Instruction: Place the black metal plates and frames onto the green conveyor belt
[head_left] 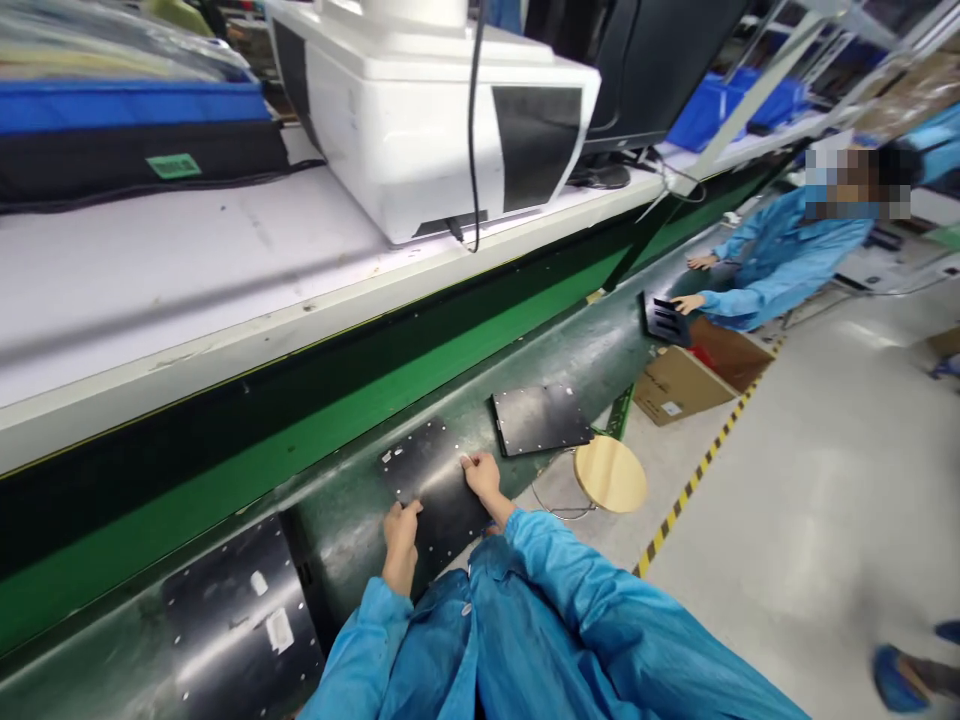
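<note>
A black metal plate point(429, 470) with small holes lies flat on the dark green conveyor belt point(352, 530) in front of me. My left hand point(401, 535) rests on its near left edge, fingers curled on the plate. My right hand point(481, 478) presses on its right edge with fingers together. Both arms wear blue sleeves. A second black plate point(540, 418) lies further along the belt to the right. A third black plate point(240, 620) with white stickers lies to the left.
A white machine point(427, 110) and a black monitor point(645, 70) stand on the white shelf point(150, 290) above the belt. A round wooden stool point(610, 473) and cardboard boxes point(686, 380) are on the floor. A co-worker in blue point(780, 260) handles a black part further along.
</note>
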